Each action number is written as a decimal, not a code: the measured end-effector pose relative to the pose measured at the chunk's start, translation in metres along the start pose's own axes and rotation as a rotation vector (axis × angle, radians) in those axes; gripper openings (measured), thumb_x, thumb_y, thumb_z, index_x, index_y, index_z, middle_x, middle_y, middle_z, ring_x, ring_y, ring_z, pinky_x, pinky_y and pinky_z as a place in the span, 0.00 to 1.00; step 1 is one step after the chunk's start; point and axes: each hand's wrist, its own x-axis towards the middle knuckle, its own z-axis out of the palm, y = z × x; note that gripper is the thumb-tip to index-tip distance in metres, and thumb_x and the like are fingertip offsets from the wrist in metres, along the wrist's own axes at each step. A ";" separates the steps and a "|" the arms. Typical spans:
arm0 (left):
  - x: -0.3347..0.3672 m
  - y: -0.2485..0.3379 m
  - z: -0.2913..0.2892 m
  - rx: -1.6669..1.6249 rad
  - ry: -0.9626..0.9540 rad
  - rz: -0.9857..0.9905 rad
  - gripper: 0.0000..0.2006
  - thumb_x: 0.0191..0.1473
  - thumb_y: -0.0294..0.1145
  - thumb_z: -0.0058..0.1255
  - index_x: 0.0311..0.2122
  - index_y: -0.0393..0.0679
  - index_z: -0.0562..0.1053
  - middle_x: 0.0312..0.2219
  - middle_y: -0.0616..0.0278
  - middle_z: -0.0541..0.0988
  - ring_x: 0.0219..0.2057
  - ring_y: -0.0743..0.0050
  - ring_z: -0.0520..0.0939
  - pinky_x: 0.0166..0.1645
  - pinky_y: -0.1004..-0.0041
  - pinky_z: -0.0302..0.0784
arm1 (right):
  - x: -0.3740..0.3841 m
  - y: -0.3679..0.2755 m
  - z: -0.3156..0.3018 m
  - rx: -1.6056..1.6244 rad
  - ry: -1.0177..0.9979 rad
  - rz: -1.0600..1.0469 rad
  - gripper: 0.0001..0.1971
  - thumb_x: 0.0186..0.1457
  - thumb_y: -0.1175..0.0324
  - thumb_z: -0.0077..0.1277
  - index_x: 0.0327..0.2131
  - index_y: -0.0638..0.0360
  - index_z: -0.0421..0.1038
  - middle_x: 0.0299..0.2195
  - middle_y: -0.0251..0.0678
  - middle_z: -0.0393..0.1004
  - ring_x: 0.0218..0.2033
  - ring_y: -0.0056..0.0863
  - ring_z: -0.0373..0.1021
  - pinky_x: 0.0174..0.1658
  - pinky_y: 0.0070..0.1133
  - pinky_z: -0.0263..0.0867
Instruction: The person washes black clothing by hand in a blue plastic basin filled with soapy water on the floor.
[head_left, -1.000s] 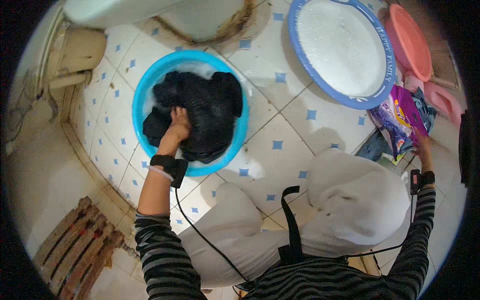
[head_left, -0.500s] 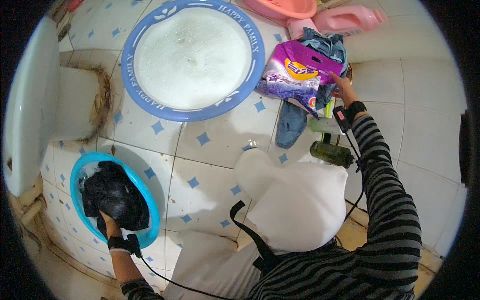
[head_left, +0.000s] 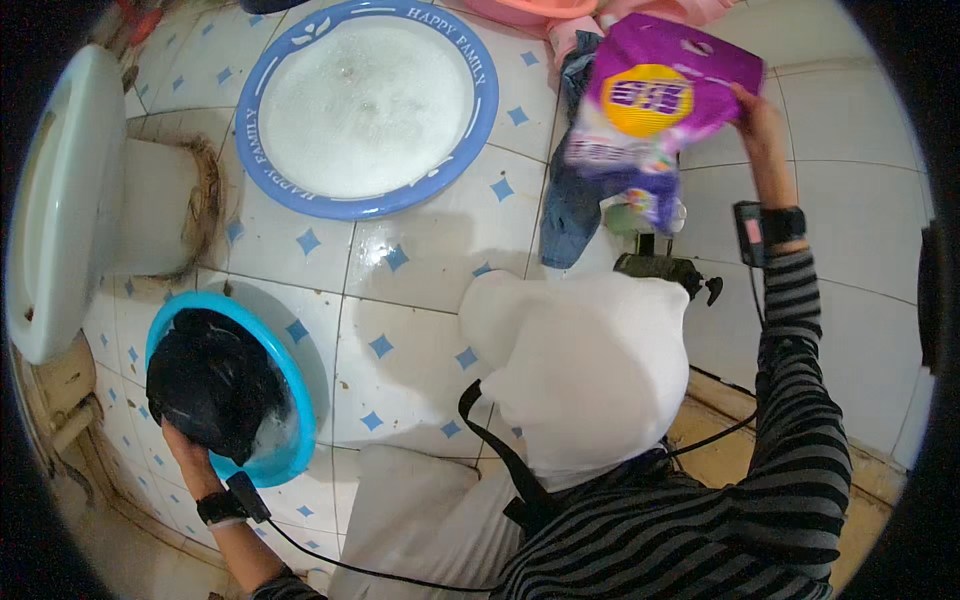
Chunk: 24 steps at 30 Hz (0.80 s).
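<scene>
My left hand (head_left: pixel 188 455) is at the near left rim of a turquoise basin (head_left: pixel 303 405), closed on a wet black garment (head_left: pixel 212 385). Its fingers are mostly hidden under the cloth, which bulges up over that rim. Some suds and water show in the basin. On the right, my right hand (head_left: pixel 762 120) grips the upper right edge of a purple detergent bag (head_left: pixel 715 60) and holds it up, tilted and a little blurred. A pair of blue jeans (head_left: pixel 570 215) lies on the tiles, partly covered by the bag.
A large blue-rimmed basin (head_left: pixel 487 95) full of white foam stands ahead. The toilet (head_left: pixel 85 210) is at the left. A dark green pump bottle (head_left: pixel 655 268) lies beside my knee, near the right wall. Pink containers (head_left: pixel 680 10) and a pink basin (head_left: pixel 535 8) are at the back.
My right hand has raised the detergent bag off the jeans, toward the right. My left hand has shifted left with the black garment, bunching it over the basin's rim.
</scene>
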 end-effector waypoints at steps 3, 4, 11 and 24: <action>0.022 -0.009 -0.033 0.065 -0.132 0.034 0.20 0.48 0.37 0.34 0.45 0.37 0.59 0.41 0.53 0.64 0.40 0.59 0.68 0.43 0.64 0.65 | 0.015 -0.048 -0.068 -0.019 0.107 -0.028 0.07 0.46 0.72 0.42 0.30 0.63 0.66 0.25 0.34 0.69 0.23 0.21 0.66 0.27 0.16 0.64; 0.026 -0.006 -0.047 0.079 -0.116 0.045 0.20 0.48 0.37 0.34 0.45 0.37 0.59 0.41 0.53 0.64 0.40 0.59 0.68 0.43 0.64 0.65 | 0.015 -0.043 -0.077 -0.047 0.169 -0.022 0.07 0.45 0.72 0.41 0.30 0.63 0.66 0.24 0.35 0.69 0.23 0.23 0.66 0.26 0.17 0.64; 0.000 0.003 -0.085 0.645 -0.387 0.272 0.18 0.44 0.30 0.40 0.42 0.37 0.61 0.38 0.56 0.67 0.39 0.62 0.69 0.44 0.68 0.64 | -0.026 -0.013 0.047 -0.409 -0.175 0.156 0.14 0.46 0.67 0.38 0.36 0.65 0.62 0.27 0.38 0.68 0.23 0.27 0.67 0.24 0.20 0.65; -0.029 -0.006 -0.025 1.721 -0.001 0.342 0.45 0.29 0.56 0.52 0.53 0.56 0.44 0.53 0.55 0.37 0.53 0.50 0.37 0.51 0.48 0.40 | -0.290 -0.112 0.438 -0.308 -1.654 -0.702 0.14 0.49 0.69 0.38 0.41 0.58 0.60 0.38 0.33 0.65 0.37 0.20 0.63 0.37 0.15 0.59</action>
